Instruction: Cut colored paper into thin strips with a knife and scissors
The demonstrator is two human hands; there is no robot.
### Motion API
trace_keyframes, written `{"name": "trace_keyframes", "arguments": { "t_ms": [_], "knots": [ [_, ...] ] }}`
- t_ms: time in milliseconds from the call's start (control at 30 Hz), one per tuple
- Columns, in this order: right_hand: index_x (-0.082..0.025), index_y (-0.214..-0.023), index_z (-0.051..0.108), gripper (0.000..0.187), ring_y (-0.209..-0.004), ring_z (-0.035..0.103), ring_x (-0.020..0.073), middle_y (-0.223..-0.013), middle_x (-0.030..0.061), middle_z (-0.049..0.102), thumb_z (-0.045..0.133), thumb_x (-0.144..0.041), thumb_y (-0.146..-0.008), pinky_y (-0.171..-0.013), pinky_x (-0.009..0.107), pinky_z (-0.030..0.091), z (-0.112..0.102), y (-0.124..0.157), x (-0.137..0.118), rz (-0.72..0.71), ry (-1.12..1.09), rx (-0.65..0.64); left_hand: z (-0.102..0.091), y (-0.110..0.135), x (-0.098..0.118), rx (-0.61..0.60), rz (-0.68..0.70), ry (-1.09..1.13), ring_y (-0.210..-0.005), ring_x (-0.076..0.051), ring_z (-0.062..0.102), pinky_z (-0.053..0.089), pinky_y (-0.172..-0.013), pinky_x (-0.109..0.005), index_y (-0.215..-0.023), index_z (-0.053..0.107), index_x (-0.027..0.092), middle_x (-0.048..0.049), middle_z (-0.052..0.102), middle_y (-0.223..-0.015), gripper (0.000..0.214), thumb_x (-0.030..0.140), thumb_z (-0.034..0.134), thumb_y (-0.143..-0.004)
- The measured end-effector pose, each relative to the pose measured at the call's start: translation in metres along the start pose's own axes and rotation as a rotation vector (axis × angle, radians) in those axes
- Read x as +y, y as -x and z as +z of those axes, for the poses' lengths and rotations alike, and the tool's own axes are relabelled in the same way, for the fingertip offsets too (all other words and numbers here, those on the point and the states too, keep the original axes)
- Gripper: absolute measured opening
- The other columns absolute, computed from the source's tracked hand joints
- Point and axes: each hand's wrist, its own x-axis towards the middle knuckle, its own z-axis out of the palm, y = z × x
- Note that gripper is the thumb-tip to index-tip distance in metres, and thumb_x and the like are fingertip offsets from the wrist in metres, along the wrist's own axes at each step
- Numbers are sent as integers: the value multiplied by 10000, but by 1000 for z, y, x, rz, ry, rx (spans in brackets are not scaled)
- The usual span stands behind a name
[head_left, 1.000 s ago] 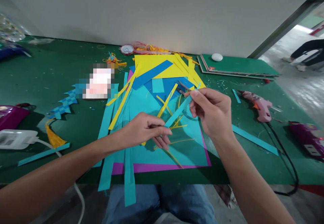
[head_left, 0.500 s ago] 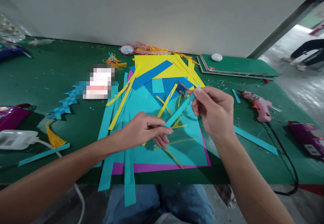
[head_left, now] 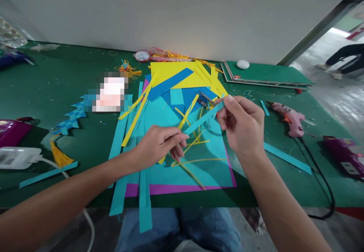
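A narrow turquoise paper strip (head_left: 203,118) stretches slantwise between my two hands, above the sheets. My left hand (head_left: 163,142) pinches its lower end between thumb and fingers. At the upper end my right hand (head_left: 241,121) has its thumb and index finger closed on the strip. Scissors (head_left: 207,97) lie just behind the strip, their handles partly hidden by my right hand. Below is a turquoise paper sheet (head_left: 210,174) over a purple one (head_left: 182,190), with thin yellow paper strips (head_left: 196,142) scattered on it.
Long turquoise strips (head_left: 144,191) overhang the table's front edge. Yellow sheets (head_left: 170,70) lie at the back. On the right are a pink glue gun (head_left: 294,121) with its cord and a purple power strip (head_left: 345,155). A woven blue paper piece (head_left: 72,117) with a yellow tassel lies left.
My right hand has shifted slightly right, and my left hand slightly left and up. The strip has moved with them, still held at both ends.
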Motion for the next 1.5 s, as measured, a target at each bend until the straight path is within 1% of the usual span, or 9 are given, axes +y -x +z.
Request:
{"name": "trace_keyframes", "arguments": {
  "t_ms": [133,333,467,800,967,1133,1200,1333,1500],
  "knots": [
    [-185,-633,633,274,-395,449,63,-524,-38,539,685,-330,-860,-379,243,275,0,1,0,-27,8,4,0,1,0,100,82,-144,-456,-103,660,523,-471,-148,-717,623,150,8,679,-531,282,274,516,-946],
    [-195,-662,631,262,-392,438,54,-571,-36,573,688,-359,-859,-363,236,259,-3,-1,1,-24,12,19,-2,0,0,112,188,-220,-494,-93,650,527,-499,-163,-724,659,146,-25,729,-653,273,269,540,-937],
    [-191,-653,641,258,-389,443,54,-569,-34,573,695,-346,-853,-364,237,262,-4,-2,1,-31,-12,33,-1,2,3,95,171,-190,-534,-111,677,527,-472,-168,-774,672,145,-41,753,-708,245,267,531,-933],
    [-204,-696,677,225,-397,420,51,-561,-45,532,723,-383,-825,-356,233,251,-2,-2,-1,25,-47,53,-1,7,7,187,323,-304,-470,-76,649,502,-486,-129,-657,646,161,22,674,-553,305,208,537,-937],
    [-198,-665,649,259,-394,421,44,-590,-41,547,721,-389,-826,-354,233,247,-3,-3,-1,19,-51,47,-3,4,4,204,284,-299,-500,-91,669,535,-524,-155,-684,665,168,19,702,-598,288,231,548,-939],
    [-211,-734,672,235,-397,420,55,-555,-52,508,706,-420,-835,-350,232,240,-4,-3,1,18,-32,33,-4,3,0,346,311,-315,-528,-114,677,535,-509,-181,-668,692,182,15,720,-617,235,263,643,-883],
    [-212,-719,668,243,-401,421,58,-551,-50,506,712,-424,-828,-348,235,234,-3,-2,1,18,-30,37,-4,4,0,364,324,-329,-525,-116,672,512,-487,-180,-650,688,184,15,711,-593,247,271,648,-878],
    [-198,-622,612,313,-413,423,51,-600,-33,551,723,-416,-818,-353,239,237,-2,-1,0,26,-42,41,-4,7,2,344,374,-401,-444,-78,596,438,-452,-166,-584,639,182,33,658,-514,323,250,608,-898],
    [-198,-662,659,264,-423,427,53,-606,-31,555,724,-399,-820,-364,243,245,-2,-2,0,61,-60,31,-6,10,5,325,472,-495,-318,-38,330,284,-366,-187,-546,566,183,70,538,-412,329,201,601,-872]
  ]
}}
